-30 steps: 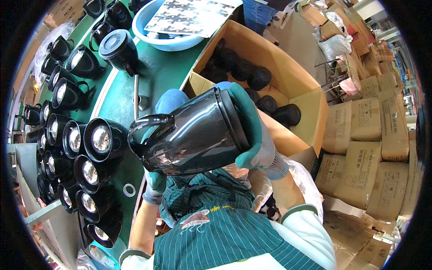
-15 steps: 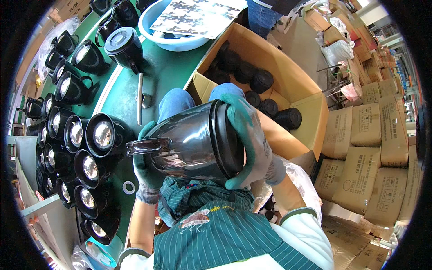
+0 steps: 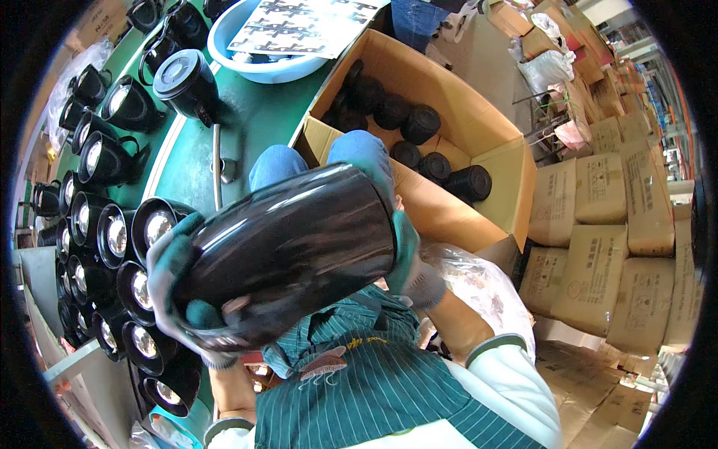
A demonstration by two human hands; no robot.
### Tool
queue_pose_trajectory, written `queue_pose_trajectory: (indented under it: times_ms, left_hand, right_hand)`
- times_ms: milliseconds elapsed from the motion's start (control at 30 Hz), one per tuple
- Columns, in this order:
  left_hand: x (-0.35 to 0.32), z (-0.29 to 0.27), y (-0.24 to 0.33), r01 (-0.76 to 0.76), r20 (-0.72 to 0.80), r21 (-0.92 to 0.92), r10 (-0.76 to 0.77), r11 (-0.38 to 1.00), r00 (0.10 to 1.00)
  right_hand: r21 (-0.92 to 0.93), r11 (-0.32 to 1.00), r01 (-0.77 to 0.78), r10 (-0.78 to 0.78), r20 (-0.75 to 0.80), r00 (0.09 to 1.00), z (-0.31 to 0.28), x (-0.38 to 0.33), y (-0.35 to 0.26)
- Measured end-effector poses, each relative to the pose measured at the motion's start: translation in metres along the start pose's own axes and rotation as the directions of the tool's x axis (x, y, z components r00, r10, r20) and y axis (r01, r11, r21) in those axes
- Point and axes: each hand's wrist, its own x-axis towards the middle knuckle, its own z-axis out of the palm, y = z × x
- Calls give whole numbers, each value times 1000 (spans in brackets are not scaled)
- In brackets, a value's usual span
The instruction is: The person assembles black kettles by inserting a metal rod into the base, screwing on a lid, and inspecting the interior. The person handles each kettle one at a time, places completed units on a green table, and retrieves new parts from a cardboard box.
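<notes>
Since the earlier frame I have swung the black kettle body [image 3: 288,254] lower and flatter, its long axis crosswise above my lap, left hand [image 3: 176,299] and right hand [image 3: 404,254] clasping its ends, the bench [image 3: 254,120] rows of kettles [image 3: 112,239] left, carton [image 3: 449,142] beyond.

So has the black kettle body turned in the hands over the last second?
Yes. The black kettle body has swung round: its open end, earlier facing left, now points down-left, away from the cardboard box.

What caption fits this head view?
Two gloved hands, left hand and right hand, hold a black kettle body sideways.
</notes>
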Motion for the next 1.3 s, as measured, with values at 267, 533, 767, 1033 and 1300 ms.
queue_pose_trajectory:
  times_ms: [267, 533, 767, 1033, 1300]
  left_hand:
    - [35, -1, 41, -421, 354, 91, 366, 902, 860]
    - [47, -7, 64, -694, 521, 60, 571, 718, 635]
    - [19, -16, -60, -88, 186, -114, 109, 990, 977]
    - [-51, 14, -88, 704, 274, -627, -751, 334, 601]
    - [-69, 35, -78, 707, 388, 156, -701, 690, 598]
  right_hand:
    - [739, 577, -348, 175, 305, 936, -35, -4, 93]
    - [741, 560, -370, -22, 460, 888, -6, 6, 57]
    - [26, 996, -86, 76, 254, 964, 1, 25, -51]
    - [-461, 864, 203, -132, 181, 974, 14, 12, -85]
    - [-284, 920, 269, -233, 153, 960, 29, 61, -76]
